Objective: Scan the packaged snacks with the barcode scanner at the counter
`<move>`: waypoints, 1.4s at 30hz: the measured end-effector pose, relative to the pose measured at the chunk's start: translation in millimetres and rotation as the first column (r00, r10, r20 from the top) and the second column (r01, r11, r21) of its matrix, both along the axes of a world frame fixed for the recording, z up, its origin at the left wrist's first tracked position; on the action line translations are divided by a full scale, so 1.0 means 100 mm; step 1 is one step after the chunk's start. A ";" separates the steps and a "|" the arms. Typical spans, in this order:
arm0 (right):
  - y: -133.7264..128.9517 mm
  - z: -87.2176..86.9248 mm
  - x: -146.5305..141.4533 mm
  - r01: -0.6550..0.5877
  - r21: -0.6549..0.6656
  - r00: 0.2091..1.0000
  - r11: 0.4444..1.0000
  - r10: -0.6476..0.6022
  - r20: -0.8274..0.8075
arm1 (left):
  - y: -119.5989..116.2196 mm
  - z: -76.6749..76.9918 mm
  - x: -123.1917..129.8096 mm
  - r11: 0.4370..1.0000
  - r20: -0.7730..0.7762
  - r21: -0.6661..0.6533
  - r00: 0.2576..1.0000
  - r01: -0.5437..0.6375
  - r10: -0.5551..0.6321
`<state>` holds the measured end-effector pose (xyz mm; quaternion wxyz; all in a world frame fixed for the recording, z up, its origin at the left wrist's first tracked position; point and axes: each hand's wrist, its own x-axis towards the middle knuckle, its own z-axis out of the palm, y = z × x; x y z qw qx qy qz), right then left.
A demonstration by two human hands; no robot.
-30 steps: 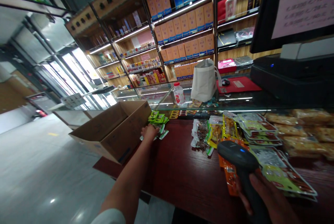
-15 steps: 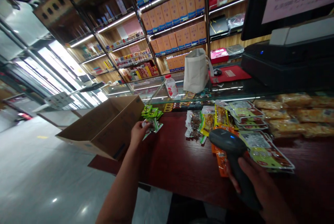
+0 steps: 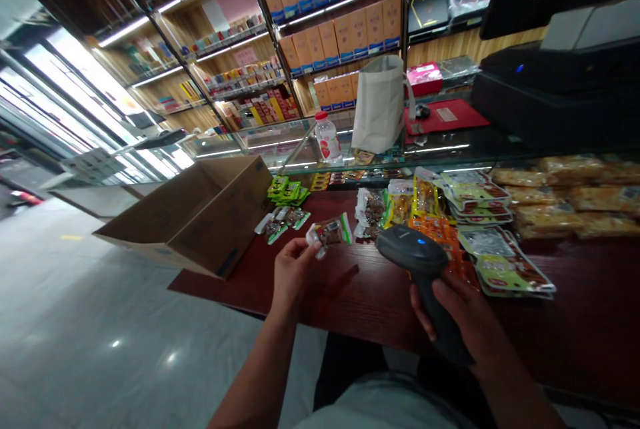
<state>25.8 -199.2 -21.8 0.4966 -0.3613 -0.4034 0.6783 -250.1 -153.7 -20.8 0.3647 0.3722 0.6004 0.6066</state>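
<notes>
while the right hand (image 3: 465, 309) grips a barcode scanner (image 3: 415, 252), the left hand's fingers (image 3: 304, 249) pinch a clear packet (image 3: 329, 233) (dark pieces inside).

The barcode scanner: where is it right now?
In the head view, the barcode scanner is in the person's right hand, over the counter, in front of orange snack packets.

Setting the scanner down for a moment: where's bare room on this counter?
Bare dark wood lies between the left hand, holding a snack packet, and the barcode scanner in the right hand; more lies right of the green-labelled packets, along the near edge. Packets crowd behind the scanner and beside the cardboard box.
</notes>
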 end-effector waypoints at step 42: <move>0.08 0.10 0.33 0.243 -0.096 0.968 0.965 -0.248 -0.046 | 0.79 -0.27 0.31 0.960 0.069 -0.130 0.968 0.250 -0.242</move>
